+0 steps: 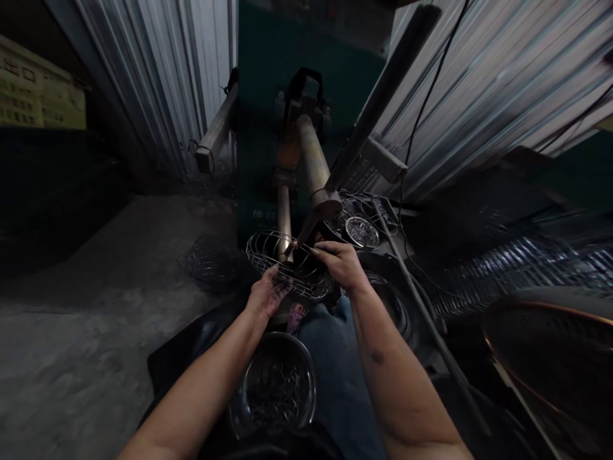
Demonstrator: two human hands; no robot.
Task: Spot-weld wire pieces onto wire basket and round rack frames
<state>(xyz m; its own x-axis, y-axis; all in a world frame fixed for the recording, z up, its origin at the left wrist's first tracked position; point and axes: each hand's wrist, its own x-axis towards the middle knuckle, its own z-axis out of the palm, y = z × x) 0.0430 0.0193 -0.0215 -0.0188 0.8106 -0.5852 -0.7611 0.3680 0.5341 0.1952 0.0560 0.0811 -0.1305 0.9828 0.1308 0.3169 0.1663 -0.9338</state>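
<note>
A round wire basket (261, 259) made of thin metal wire is tilted around the lower metal rod of a machine that looks like a spot welder. My left hand (269, 292) grips the basket's near side, thumb on top and fingers beneath. On the right, my right hand (339, 260) is closed in a pinch on a thin piece of wire (309, 248), its far end at the tip between the machine's arms. A thick upper cylinder (313, 156) points down toward that spot. In my lap sits a shiny metal bowl (311, 377) with many small bent metal pieces (278, 393).
The green machine body (258, 128) stands ahead. Right of it, a round metal dish (363, 232) holds small parts, near coiled wire (390, 300) and a long bar (431, 326). More wirework (211, 259) lies on the floor at left. A yellow crate (43, 96) stands far left.
</note>
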